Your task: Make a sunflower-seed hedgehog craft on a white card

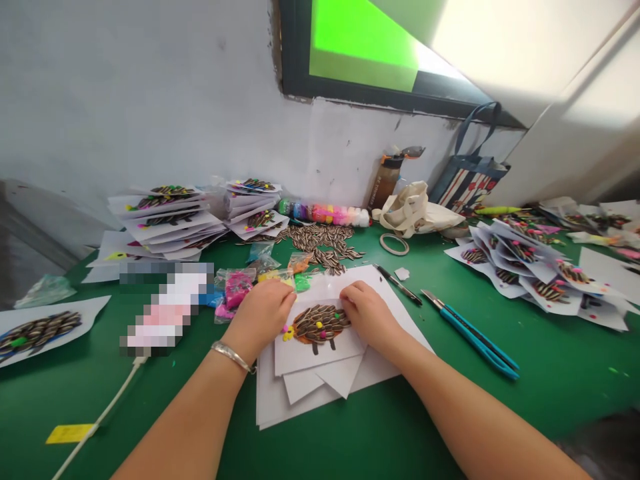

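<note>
A small white card with a picture made of striped sunflower seeds (320, 325) lies in front of me, with an orange edge, black legs and pink, yellow and green dots. My left hand (264, 310) is closed at its upper left, fingers curled together; a silver bangle is on that wrist. At the upper right, my right hand (369, 312) is closed with its fingertips on the card beside the seeds. The exact grip of both hands is partly hidden by the fingers. Under the card lie further white sheets (270, 407).
Stacks of seed pictures (175, 227) stand at the back left, and another pile (525, 263) on the right. Loose seeds (320, 239), bags of coloured clay (239, 288), a tape roll (394, 244), a pen (400, 285) and blue tweezers (473, 337) lie around the sheets.
</note>
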Available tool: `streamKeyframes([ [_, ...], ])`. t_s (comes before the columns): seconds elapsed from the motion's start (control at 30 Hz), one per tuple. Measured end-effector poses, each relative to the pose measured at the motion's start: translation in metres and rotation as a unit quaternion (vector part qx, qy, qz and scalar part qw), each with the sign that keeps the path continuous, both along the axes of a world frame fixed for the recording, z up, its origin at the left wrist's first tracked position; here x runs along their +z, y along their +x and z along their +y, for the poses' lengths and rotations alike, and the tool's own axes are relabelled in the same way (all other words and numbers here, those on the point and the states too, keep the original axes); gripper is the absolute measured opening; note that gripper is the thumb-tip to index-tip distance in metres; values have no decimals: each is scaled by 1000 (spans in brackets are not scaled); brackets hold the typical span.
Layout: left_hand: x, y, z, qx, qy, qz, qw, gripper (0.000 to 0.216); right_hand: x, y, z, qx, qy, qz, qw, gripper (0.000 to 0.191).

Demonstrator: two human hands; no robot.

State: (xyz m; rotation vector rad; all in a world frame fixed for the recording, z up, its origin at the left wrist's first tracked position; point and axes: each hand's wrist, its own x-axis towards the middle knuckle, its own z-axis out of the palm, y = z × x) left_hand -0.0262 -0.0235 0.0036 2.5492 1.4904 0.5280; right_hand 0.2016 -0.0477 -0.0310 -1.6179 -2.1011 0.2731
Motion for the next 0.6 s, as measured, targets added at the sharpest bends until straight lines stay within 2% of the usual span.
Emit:
streamKeyframes([
  [0.17,3,-1,2,18,4,-55,998,31,11,9,-4,-30,-35,115,992,16],
  [0.37,6,-5,2,105,-27,-136,985,32,12,16,-3,-70,-53,269,959,14],
  [0.47,8,-6,0,126,-51,-168,976,35,9,15,0,-69,-108,379,917,18],
  [0.6,11,-5,-1,142,-83,-205,965,38,8,16,3,-81,-188,517,831,24],
])
